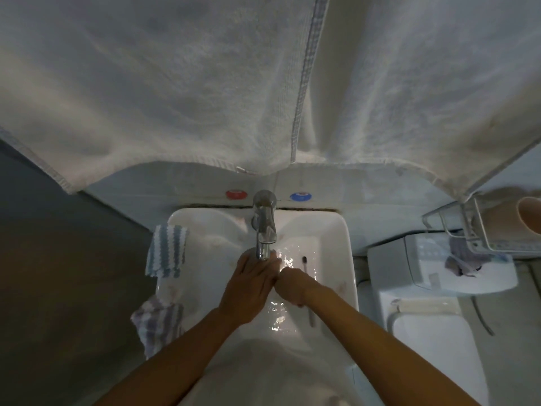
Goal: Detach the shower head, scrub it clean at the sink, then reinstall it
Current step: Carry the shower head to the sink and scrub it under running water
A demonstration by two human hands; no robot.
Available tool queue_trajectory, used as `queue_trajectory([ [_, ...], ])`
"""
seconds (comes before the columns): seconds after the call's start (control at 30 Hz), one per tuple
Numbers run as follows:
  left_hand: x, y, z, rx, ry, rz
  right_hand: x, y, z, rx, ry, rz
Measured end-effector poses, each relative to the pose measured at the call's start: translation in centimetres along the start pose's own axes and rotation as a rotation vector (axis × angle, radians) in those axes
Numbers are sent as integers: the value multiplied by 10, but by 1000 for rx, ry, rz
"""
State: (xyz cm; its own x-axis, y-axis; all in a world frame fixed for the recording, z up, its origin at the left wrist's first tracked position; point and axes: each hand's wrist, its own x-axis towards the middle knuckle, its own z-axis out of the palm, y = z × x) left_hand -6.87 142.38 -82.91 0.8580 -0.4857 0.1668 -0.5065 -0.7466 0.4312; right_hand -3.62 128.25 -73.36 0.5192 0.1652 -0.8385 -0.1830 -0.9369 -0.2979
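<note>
Near edge: two bare forearms reaching forward over a white sink (345, 259). Left hand (248, 284) laid flat under the faucet (265, 227), fingers extended and held together, cupped over something beneath it; shower head itself not clearly visible, presumably hidden under this hand, so its exact place cannot be told. Right hand (291, 287) curled into a closed grip around a thin dark-handled brush (307, 288), bristle end pointing far, handle end pointing near, knuckles touching the left hand. Water glinting in the basin around both hands. Left rim: one striped cloth (158, 320) draped near, a second blue-and-white cloth (167, 250) farther along. Right of the sink: toilet tank (409, 276) with a crumpled cloth on top, wire rack (474, 227) above. Behind the faucet: red cap (235, 194) left, blue cap (300, 196) right. Far: pale towels (175, 83) hanging overhead.
</note>
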Motion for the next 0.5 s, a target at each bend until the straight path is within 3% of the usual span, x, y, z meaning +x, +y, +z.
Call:
queue_trajectory([
  [0.13,13,-10,-8,199,-199,-178,4,-2,2,-54,8,-14],
  [0.2,17,-10,-13,149,-197,-289,4,2,1,-68,49,-13],
  [0.4,35,-11,-24,-862,-28,-1096,-1,19,0,-41,97,-6],
  [0.5,36,-14,-26,-1337,53,-1331,-1,20,4,-36,118,-21],
])
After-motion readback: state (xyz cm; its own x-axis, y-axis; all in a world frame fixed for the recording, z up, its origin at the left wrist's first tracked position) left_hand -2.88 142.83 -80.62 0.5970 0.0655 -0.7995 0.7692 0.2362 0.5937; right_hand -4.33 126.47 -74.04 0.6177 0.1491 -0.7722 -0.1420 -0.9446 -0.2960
